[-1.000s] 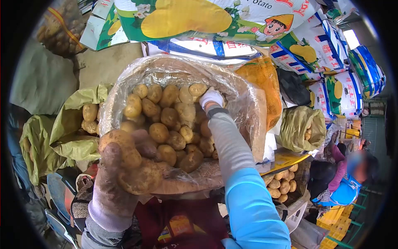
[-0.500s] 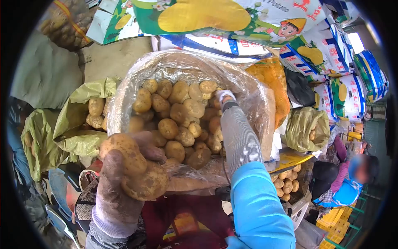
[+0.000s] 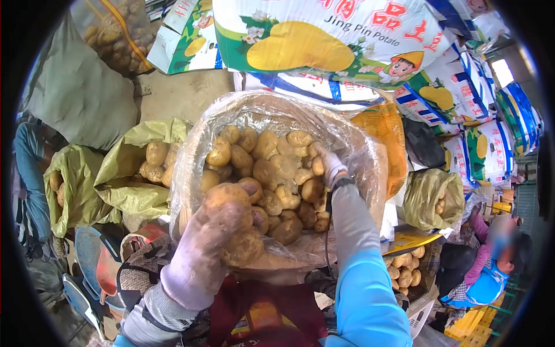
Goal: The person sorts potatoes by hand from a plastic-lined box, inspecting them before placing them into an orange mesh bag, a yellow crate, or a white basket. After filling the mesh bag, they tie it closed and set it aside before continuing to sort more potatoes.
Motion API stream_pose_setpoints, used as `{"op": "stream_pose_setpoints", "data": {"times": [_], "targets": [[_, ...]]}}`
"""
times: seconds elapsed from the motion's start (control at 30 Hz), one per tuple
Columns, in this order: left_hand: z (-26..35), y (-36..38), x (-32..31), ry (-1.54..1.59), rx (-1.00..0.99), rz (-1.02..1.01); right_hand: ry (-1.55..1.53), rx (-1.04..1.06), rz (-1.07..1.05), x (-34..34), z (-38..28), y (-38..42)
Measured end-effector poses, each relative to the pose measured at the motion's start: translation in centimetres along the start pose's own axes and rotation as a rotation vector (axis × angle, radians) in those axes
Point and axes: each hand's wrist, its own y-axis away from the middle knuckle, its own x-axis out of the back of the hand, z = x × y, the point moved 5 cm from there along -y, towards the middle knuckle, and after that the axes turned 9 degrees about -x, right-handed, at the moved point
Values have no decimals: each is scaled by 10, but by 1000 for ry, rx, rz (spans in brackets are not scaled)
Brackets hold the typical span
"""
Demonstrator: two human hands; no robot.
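A plastic-lined box (image 3: pixel 193 124) in front of me holds many brown potatoes (image 3: pixel 264 173). My left hand (image 3: pixel 211 231), in a soiled pale glove, is closed on potatoes (image 3: pixel 244 246) above the box's near left side. Parts of those potatoes are hidden behind the glove. Inside the box on the right, my gloved right hand (image 3: pixel 332 163) has its fingers curled at a small potato (image 3: pixel 318 166). A dark cord hangs near that wrist.
Open green sacks (image 3: pixel 141 188) of potatoes stand to the left. Printed potato cartons (image 3: pixel 300 49) lie at the far side. An orange mesh sack (image 3: pixel 381 141) leans at the right, near a crate of potatoes (image 3: pixel 407 269). Another person (image 3: pixel 488 272) sits at the far right.
My left hand has moved right and inward over the box with its potatoes. My right hand has shifted slightly toward me, fingers now at a small potato. The view has tilted slightly.
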Motion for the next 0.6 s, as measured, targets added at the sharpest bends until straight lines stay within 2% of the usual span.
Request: {"op": "stream_pose_setpoints", "data": {"times": [0.1, 0.17, 0.2, 0.23, 0.33, 0.37, 0.4, 0.43, 0.47, 0.5, 0.53, 0.57, 0.6], "targets": [[-5, -2, -7, -5, -34, -45, -150, -16, -135, -26, 2, 56], [-8, -2, -15, 24, -51, -75, -289, 113, -298, -38, -14, 114], [-12, -3, -17, -5, -44, -78, -365, 145, -290, -38, -23, 153], [-28, -12, -8, -18, -107, -124, -481, 167, -384, -36, -32, 187], [-20, 1, -41, -2, -70, -312, -739, 410, -209, 9, -44, 278], [-18, 8, -55, -13, -73, -335, -852, 446, -299, 24, -48, 309], [-29, 4, -54, 55, -92, -258, -881, 514, -282, 53, -45, 327], [-34, 5, -59, 61, -94, -264, -906, 578, -279, 79, -44, 344], [-37, 8, -64, 68, -100, -258, -763, 738, -69, 104, -48, 377], [-39, 9, -62, 76, -107, -244, -912, 743, -62, 131, -54, 391], [-44, 4, -54, -10, -110, -268, -906, 765, -87, 166, -62, 400], [-48, 7, -58, -11, -113, -271, -1104, 797, -5, 197, -71, 406], [-51, 13, -62, -20, -113, -273, -1166, 874, 113, 226, -75, 415]]}}
